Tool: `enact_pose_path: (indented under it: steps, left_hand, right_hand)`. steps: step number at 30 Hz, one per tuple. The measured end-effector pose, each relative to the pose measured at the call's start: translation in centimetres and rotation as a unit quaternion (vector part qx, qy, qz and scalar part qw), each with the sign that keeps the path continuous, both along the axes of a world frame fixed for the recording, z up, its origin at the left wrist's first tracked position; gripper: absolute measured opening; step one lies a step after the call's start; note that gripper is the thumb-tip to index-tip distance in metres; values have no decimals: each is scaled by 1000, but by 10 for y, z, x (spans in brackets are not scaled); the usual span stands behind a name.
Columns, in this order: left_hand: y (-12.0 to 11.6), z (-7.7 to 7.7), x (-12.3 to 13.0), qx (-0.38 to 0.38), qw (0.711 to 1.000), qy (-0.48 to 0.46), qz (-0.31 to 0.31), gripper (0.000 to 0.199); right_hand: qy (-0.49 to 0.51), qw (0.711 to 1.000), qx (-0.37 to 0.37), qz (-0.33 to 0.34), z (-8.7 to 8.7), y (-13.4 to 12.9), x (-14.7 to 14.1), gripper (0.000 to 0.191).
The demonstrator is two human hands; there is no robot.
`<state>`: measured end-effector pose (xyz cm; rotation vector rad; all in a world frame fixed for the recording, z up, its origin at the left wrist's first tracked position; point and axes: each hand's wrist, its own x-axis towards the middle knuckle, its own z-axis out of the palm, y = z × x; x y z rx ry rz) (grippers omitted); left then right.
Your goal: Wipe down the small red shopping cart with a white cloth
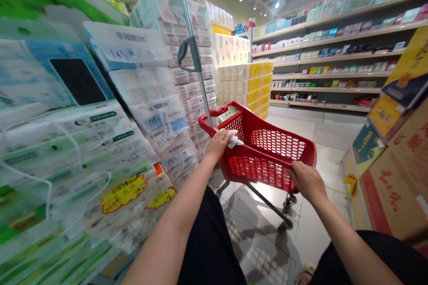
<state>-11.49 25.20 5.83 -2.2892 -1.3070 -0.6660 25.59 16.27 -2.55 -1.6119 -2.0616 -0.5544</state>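
A red plastic shopping cart (267, 151) stands side-on in front of me, its basket made of perforated walls. My left hand (218, 146) is closed over the near rim by the handle end. Against its fingers lies a crumpled white thing (234, 139), perhaps a tissue or wrapper; whether the hand also grips it I cannot tell. Farther along the same rim, at the right end, my right hand (308, 180) is wrapped around the edge with its thumb on top. A pale green and white package (228, 115) sits in the small compartment behind the handle.
Tall stacks of tissue packs (163, 129) rise close on the left. A metal pole (202, 84) with a dark handle slants up behind the cart. Cardboard boxes (391, 191) line the right side. Stocked shelves (331, 58) stand beyond the tiled floor (329, 178).
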Motion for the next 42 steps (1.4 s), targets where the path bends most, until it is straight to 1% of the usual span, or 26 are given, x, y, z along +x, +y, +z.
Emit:
enact_pose_path:
  steps: [2, 3, 5, 6, 7, 9, 11, 13, 15, 17, 18, 19, 20, 23, 25, 27, 29, 31, 33, 38, 40, 42]
  left_hand:
    - [3, 4, -9, 11, 1000, -14, 21, 49]
    - [3, 2, -8, 18, 999, -25, 31, 48]
    - [-2, -8, 7, 31, 997, -49, 41, 46]
    - [-6, -16, 20, 35, 997, -59, 41, 46]
    - [-12, -25, 35, 32, 997, -59, 27, 46]
    - [-26, -44, 72, 28, 998, -54, 1, 48]
    - [-41, -60, 110, 25, 998, -50, -21, 50]
    - [-53, -68, 137, 17, 998, -35, -45, 51]
    - [-59, -67, 148, 20, 997, -14, -73, 49]
    - [-56, -60, 138, 22, 993, 25, -114, 47]
    - [-52, -54, 126, 21, 990, 47, -134, 47]
    - [-46, -47, 111, 18, 988, 63, -141, 47]
    - [-39, -40, 93, 12, 989, 69, -131, 47]
    - [-17, -15, 34, 6, 996, 54, -67, 46]
    - [-6, -1, 1, 7, 998, 43, -40, 47]
    - [2, 8, -20, 11, 999, 29, -13, 49]
    - [5, 9, -25, 20, 1000, 8, 16, 50]
    - [2, 3, -14, 33, 998, -20, 46, 49]
    - [-6, -10, 9, 42, 996, -42, 61, 48]
    - [-45, -56, 97, 32, 999, -22, -16, 49]
    - [-58, -67, 125, 33, 998, -20, -49, 49]
    - [-64, -69, 137, 37, 996, -13, -81, 48]
  right_hand:
    - [-2, 1000, 2, -2, 1, 0, -3, 21]
    - [-3, 1000, 4, -4, 1, 0, -4, 21]
    - [-7, 1000, 6, -8, 1, 0, -8, 20]
    - [-8, 1000, 7, -11, 0, 0, -9, 20]
    - [-9, 1000, 7, -13, 0, 0, -11, 20]
    - [-10, 1000, 7, -17, -1, 0, -14, 21]
    - [-10, 1000, 8, -19, -2, -1, -17, 21]
    - [-8, 1000, 11, -14, -3, -2, -17, 21]
    - [-6, 1000, 13, -5, -3, -3, -15, 22]
    - [-8, 1000, 15, 2, -3, -4, -12, 23]
    - [-11, 1000, 15, 3, -2, -4, -10, 23]
    - [-14, 1000, 16, 4, -2, -4, -8, 23]
    - [-17, 1000, 17, 4, -2, -5, -6, 23]
    - [-22, 1000, 22, 2, -2, -5, -3, 22]
    - [-25, 999, 24, -1, -2, -5, -4, 23]
    - [-27, 999, 25, -3, -2, -4, -7, 24]
    - [-27, 999, 25, -2, -1, -5, -12, 25]
    - [-23, 999, 27, 0, -1, -5, -17, 24]
    - [-19, 999, 31, 0, -2, -6, -22, 24]
    - [-16, 999, 39, 0, -4, -5, -28, 25]
    - [-17, 999, 37, 2, -5, -5, -27, 25]
    - [-18, 999, 35, 7, -4, -5, -25, 25]
